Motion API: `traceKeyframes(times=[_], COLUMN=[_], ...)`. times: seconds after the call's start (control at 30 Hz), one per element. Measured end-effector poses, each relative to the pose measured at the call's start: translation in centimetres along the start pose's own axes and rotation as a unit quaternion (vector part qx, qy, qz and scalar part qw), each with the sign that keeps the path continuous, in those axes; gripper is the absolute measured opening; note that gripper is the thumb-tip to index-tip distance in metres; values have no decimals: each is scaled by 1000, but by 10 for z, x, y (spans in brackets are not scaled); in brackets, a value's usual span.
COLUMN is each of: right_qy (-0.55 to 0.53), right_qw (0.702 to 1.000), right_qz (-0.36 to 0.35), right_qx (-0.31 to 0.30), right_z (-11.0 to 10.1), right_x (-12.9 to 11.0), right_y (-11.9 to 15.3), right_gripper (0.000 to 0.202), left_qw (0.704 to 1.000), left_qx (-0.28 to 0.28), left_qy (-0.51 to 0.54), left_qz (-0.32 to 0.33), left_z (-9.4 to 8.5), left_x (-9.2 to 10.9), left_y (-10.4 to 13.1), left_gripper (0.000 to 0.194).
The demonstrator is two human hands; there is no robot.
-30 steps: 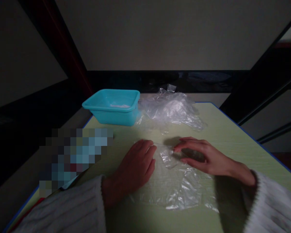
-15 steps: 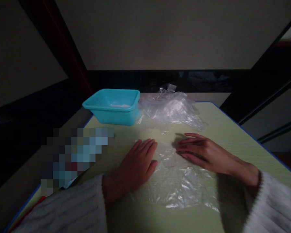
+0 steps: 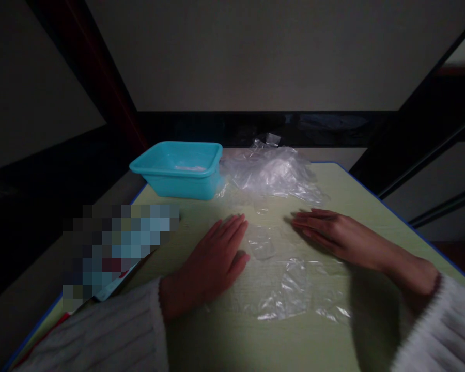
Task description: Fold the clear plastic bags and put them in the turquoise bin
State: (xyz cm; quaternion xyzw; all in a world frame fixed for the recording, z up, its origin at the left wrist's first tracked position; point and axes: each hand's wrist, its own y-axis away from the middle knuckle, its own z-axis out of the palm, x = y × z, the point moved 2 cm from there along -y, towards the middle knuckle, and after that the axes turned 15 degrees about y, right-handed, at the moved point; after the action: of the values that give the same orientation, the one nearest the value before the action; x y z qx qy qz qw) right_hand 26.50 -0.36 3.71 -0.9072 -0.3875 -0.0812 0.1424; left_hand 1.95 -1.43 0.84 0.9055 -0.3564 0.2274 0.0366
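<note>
A clear plastic bag [image 3: 290, 289] lies spread out and wrinkled on the pale green table [image 3: 201, 341] in front of me. My left hand [image 3: 220, 258] rests flat on the bag's left side, fingers stretched forward and thumb apart. At the bag's upper right, my right hand [image 3: 329, 232] is palm down with its fingers extended, at or just above the surface. Whether its fingertips touch the film I cannot tell. Neither hand grips anything.
A turquoise plastic basin [image 3: 182, 183] stands at the back left, with something pale inside. To its right is a heap of crumpled clear plastic bags [image 3: 275, 173]. A blurred-out item [image 3: 127, 253] lies along the table's left side. A wall rises behind the table.
My right hand has slid a little to the right, away from my left hand. My left hand has shifted slightly forward. The bag lies a bit flatter between them.
</note>
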Motion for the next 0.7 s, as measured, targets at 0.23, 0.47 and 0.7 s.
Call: traceKeyframes(times=[0.23,0.47,0.7], right_qy=[7,23,33], right_qw=[1000,1000,995], right_qz=[6,18,85], right_qx=[-1,-10,-41], right_z=[1,4,8], right_x=[2,6,12], right_y=[1,5,11], right_gripper=[43,46,39], left_qw=[999,998,996], left_qx=[-41,-56,-69], left_qy=[-16,-38,-54], left_qz=[8,2,-20], left_z=[6,4,-2], left_x=[-7,-8,-11], left_y=[1,1,2], left_gripper=[56,58,56])
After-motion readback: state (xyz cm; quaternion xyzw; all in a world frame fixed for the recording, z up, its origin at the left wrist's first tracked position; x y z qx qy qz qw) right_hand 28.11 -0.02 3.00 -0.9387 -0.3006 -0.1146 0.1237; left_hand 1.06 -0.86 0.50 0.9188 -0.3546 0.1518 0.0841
